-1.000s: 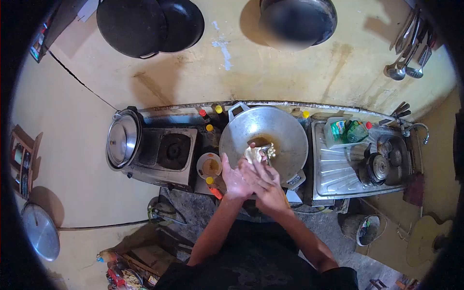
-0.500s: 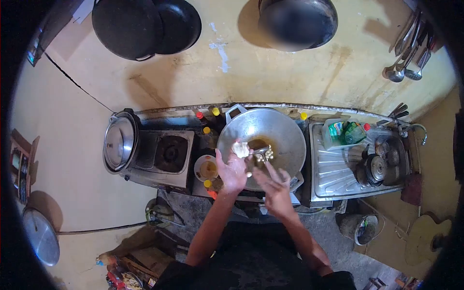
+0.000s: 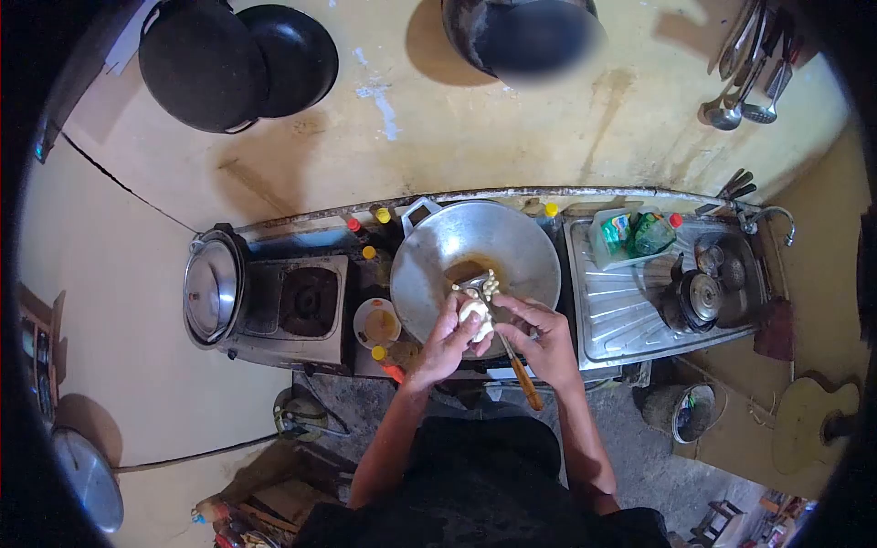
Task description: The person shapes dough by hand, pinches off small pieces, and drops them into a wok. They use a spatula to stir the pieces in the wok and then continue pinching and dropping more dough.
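My left hand is closed around a lump of pale dough above the wok's near side. My right hand is just to the right, its thumb and fingers apart, with nothing seen between them. Between the hands, a metal utensil with a wooden handle leans over the near rim of the large silver wok. Several small pale dough pieces are gathered at the utensil's head, near brownish liquid at the wok's bottom. My hands hide part of the utensil.
Left of the wok are a bowl of yellowish liquid, several capped bottles, a stove burner and a lidded pot. On the right, a steel sink holds a dark kettle and a plastic tub.
My left hand has turned and closed around the dough. My right hand has come up beside it. The camera view has shifted a little.
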Action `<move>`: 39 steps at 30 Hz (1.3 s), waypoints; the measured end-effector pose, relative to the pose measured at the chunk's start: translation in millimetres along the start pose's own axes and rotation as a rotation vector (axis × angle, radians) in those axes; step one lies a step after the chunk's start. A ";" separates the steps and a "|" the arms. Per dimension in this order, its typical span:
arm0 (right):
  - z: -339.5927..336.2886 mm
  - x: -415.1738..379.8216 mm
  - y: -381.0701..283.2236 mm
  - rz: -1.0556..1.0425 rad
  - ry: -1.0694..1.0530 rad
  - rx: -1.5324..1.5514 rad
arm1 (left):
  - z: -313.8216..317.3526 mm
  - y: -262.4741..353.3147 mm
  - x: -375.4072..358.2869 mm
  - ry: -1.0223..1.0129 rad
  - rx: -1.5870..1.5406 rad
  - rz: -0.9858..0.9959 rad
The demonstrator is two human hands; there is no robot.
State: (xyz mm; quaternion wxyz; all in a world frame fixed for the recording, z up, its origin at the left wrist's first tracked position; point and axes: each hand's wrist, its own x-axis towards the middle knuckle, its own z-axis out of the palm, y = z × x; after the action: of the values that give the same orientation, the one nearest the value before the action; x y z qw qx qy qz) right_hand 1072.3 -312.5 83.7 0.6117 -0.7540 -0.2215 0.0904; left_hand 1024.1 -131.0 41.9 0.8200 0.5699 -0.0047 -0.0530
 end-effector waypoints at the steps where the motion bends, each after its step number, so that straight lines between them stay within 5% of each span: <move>1: -1.5 0.7 0.4 -0.009 -0.031 0.031 | 2.7 3.4 -2.1 -0.009 0.038 -0.028; 5: 0.2 -0.1 5.1 0.023 -0.077 0.113 | 11.2 9.6 -5.1 0.125 0.185 0.008; 17: 14.1 -3.4 -2.7 -0.057 0.027 0.010 | 10.2 3.2 -10.2 0.105 0.119 0.034; 24: 8.1 -17.5 11.1 0.222 -0.055 0.594 | 13.9 -18.3 -4.2 0.576 0.009 0.157; 27: 10.1 -22.3 -6.7 0.188 -0.005 0.536 | -5.5 -28.3 -2.2 0.684 -0.302 0.132; 31: 40.6 -32.5 -2.2 -0.009 -0.092 0.288 | -14.6 -18.9 -4.9 0.370 -0.702 0.066; 34: 67.5 -54.3 -11.9 -0.209 -0.120 -0.304 | -9.8 -5.8 -9.6 0.274 -0.836 0.053; 39: 84.8 -54.7 -4.5 -0.392 -0.094 -0.438 | 1.5 8.4 -19.8 0.405 -0.964 0.036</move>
State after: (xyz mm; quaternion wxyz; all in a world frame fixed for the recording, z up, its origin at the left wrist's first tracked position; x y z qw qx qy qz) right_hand 988.3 -261.3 60.8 0.4294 -0.8059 -0.4051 -0.0445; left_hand 1005.0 -127.6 51.3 0.9745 0.1263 0.1690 0.0761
